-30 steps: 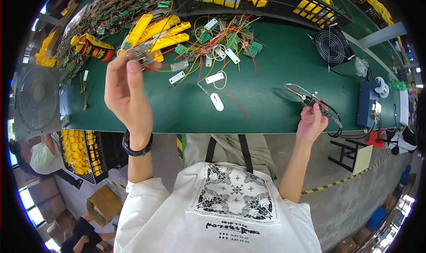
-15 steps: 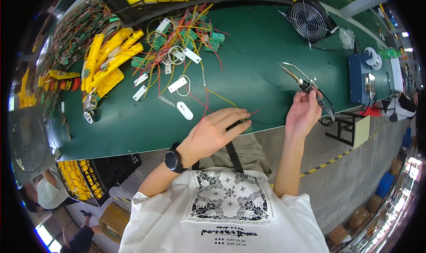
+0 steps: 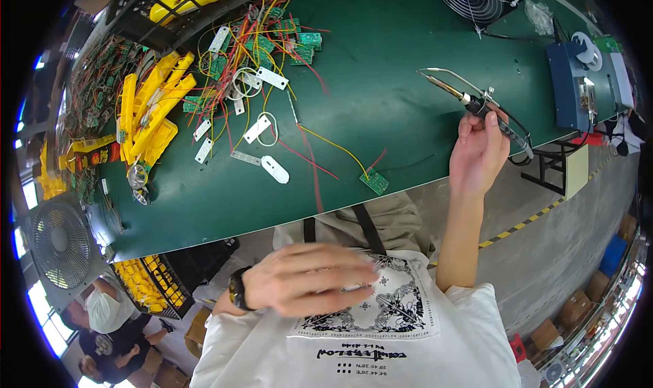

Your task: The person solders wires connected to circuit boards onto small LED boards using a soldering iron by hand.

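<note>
– Where was the circuit board (image 3: 374,182)?

– On the green worktop (image 3: 388,109), right by the near edge, with a yellow wire (image 3: 332,141) running far and left from it and a short red wire (image 3: 378,160) beside that.

– And the right hand (image 3: 480,153)?

– Grasping the soldering iron (image 3: 477,107) around its dark handle. The forearm stood nearly upright from the near side, the tip pointing far and left, apart from the board.

– What about the left hand (image 3: 309,279)?

– It hovered over the white shirt (image 3: 272,361), off the worktop's near side, fingers stretched rightward and slightly apart. It looked released, though blur and the hidden palm left some doubt.

– Which step was in hand?

– I'd have called it a pause in soldering: iron ready, board untouched. The next move seemed to call for the left hand steadying the board.
</note>
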{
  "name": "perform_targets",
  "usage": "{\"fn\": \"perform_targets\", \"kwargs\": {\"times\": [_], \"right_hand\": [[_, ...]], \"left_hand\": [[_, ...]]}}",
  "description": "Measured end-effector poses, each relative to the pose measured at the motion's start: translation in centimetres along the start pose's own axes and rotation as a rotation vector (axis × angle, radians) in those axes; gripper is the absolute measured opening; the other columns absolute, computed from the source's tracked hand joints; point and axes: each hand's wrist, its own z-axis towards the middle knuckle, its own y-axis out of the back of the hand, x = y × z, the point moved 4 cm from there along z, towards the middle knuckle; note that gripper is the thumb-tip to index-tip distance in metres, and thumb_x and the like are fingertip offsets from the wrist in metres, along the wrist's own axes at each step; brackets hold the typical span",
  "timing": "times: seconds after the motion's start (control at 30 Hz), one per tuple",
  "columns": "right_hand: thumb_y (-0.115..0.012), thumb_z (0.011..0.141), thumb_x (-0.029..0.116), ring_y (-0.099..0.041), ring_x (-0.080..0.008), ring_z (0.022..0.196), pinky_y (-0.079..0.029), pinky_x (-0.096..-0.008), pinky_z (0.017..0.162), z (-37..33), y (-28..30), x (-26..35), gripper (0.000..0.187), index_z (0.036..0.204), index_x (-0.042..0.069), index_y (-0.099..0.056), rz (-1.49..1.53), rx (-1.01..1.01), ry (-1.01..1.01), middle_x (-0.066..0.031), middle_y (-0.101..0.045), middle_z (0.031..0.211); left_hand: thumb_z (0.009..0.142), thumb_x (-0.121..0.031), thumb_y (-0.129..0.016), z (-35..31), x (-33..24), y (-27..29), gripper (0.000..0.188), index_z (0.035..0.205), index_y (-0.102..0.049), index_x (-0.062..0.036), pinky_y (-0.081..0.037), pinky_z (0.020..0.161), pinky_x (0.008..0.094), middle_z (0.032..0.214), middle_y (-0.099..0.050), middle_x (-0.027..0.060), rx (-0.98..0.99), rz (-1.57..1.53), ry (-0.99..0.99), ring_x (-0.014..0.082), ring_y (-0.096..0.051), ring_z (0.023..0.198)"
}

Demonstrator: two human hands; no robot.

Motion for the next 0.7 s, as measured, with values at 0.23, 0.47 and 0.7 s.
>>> {"fn": "perform_targets", "kwargs": {"times": [0.23, 0.47, 0.7], "right_hand": [[-0.066, 0.107, 0.015, -0.06, -0.0163, 0.075, -0.045, -0.0314, 0.063, 0.1, 0.0, -0.2, 0.024, 0.124, -0.002, -0.063, 0.018, 0.0, -0.009, -0.0106, -0.067, 0.091], [-0.066, 0.107, 0.015, -0.061, -0.017, 0.071, -0.045, -0.0317, 0.062, -0.1, 0.1, -0.1, 0.025, 0.124, -0.003, -0.062, 0.009, 0.018, -0.011, -0.0121, -0.07, 0.088], [-0.066, 0.106, 0.015, -0.061, -0.0178, 0.071, -0.045, -0.0326, 0.062, 0.0, 0.1, -0.3, 0.026, 0.124, -0.004, -0.062, 0.004, -0.017, -0.03, -0.0122, -0.07, 0.088]], "left_hand": [[0.08, -0.005, -0.072, 1.3, 6.1, 6.8, 0.031, 0.111, -0.074, -0.0036, -0.055, 0.098, 0.0478, 0.128, -0.072, 0.0114, 0.076, 0.66, 0.188, 0.0349, -0.067, 0.121], [0.081, -0.015, -0.068, 4.2, 10.6, 6.8, 0.025, 0.103, -0.074, -0.0048, -0.054, 0.1, 0.0434, 0.119, -0.071, 0.0063, 0.315, 0.743, 0.07, 0.0288, -0.066, 0.119], [0.084, -0.009, -0.078, 5.1, 12.8, 7.1, 0.014, 0.097, -0.073, -0.0049, -0.055, 0.082, 0.0401, 0.097, -0.071, 0.006, 0.19, 0.58, 0.078, 0.028, -0.069, 0.093]]}}
